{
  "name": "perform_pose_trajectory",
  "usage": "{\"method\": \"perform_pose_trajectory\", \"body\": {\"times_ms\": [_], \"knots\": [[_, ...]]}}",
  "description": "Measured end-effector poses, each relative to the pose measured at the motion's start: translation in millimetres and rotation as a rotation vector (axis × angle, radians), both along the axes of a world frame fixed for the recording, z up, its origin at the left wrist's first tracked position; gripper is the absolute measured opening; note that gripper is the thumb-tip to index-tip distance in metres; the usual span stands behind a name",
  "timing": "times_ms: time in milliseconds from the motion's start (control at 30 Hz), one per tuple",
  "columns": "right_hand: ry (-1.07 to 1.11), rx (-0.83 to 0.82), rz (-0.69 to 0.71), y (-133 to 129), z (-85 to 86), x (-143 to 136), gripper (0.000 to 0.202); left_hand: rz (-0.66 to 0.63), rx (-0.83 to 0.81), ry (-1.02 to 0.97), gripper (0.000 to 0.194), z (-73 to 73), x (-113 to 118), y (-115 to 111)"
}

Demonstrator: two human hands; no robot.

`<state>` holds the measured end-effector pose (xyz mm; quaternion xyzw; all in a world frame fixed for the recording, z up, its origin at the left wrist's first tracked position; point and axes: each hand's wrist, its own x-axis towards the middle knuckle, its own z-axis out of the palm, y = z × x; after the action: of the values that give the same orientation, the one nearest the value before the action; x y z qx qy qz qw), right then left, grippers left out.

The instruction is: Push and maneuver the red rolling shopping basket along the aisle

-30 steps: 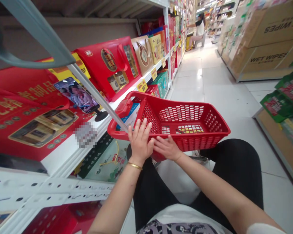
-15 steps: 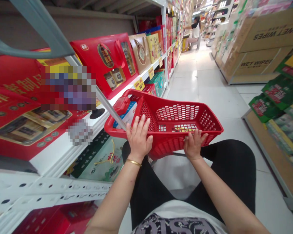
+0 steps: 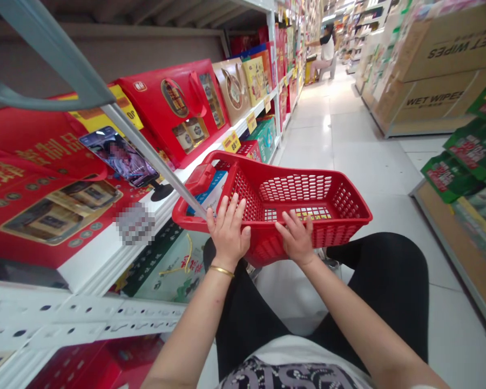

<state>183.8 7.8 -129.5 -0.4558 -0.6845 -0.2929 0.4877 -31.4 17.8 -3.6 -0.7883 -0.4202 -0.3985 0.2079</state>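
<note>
A red plastic trolley basket (image 3: pixel 316 186) with pierced sides stands in front of my knees. My left hand (image 3: pixel 228 232) rests on its near rim by the rear divider, fingers stretched out flat. Farther right along the same rim lies my right hand (image 3: pixel 297 237), its fingers spread and touching the edge. A grey pull handle (image 3: pixel 75 59) on a metal pole rises from the basket's left end towards the upper left. In the small rear compartment sits a blue and white box (image 3: pixel 213 192), partly hidden by the pole and rim.
On the left shelf stand red gift boxes (image 3: pixel 178 108) and a phone (image 3: pixel 121 156) on a stand. Cartons marked wet wipes (image 3: pixel 433 100) are stacked on the right, with green packs (image 3: pixel 445 175) nearer. Down the tiled aisle (image 3: pixel 328 124) sits another person (image 3: pixel 326 51).
My right hand has slid left along the near rim, closer to my left hand. My left hand stays in place, and the view has shifted slightly.
</note>
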Motion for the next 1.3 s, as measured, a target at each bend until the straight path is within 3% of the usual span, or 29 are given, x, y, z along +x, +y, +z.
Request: {"method": "perform_pose_trajectory", "body": {"times_ms": [100,233,300,367,467,633,733,933,1033,1200,1300], "knots": [[-0.07,-0.06,0.162,2,24.4,-20,0.047,-0.002,-0.008,-0.004,0.063,-0.4,-1,0],[-0.057,-0.008,0.442,12,65.4,-49,0.059,-0.051,-0.024,-0.009,0.065,-3.0,-7,-3],[0.071,0.002,0.47,16,83.0,-55,0.068,-0.068,-0.005,-0.038,0.07,-5.1,-10,-4],[0.168,-0.057,0.401,17,92.2,-55,0.07,-0.069,0.026,-0.062,0.074,-6.9,-10,-4],[0.087,-0.168,0.255,14,87.7,-39,0.064,-0.049,0.021,-0.059,0.072,-7.5,-9,-4],[0.02,-0.126,0.006,2,67.1,9,0.058,-0.024,0.011,-0.038,0.071,-6.3,-6,-5],[0.032,-0.103,0.03,-1,69.6,11,0.056,-0.009,0.026,-0.047,0.07,-6.8,-4,-4],[0.045,-0.106,0.261,15,88.4,-62,0.065,0.01,0.025,-0.048,0.07,-7.6,-3,-3],[0.082,-0.108,0.26,19,92.2,-79,0.07,0.005,0.022,-0.037,0.071,-7.4,-5,-3],[0.08,-0.235,0.048,5,82.3,-42,0.061,0.028,0.019,-0.019,0.07,-8.1,-4,-2],[0.042,-0.25,0.006,-2,72.4,-13,0.057,0.033,0.021,-0.03,0.069,-8.9,-1,-1]]}}
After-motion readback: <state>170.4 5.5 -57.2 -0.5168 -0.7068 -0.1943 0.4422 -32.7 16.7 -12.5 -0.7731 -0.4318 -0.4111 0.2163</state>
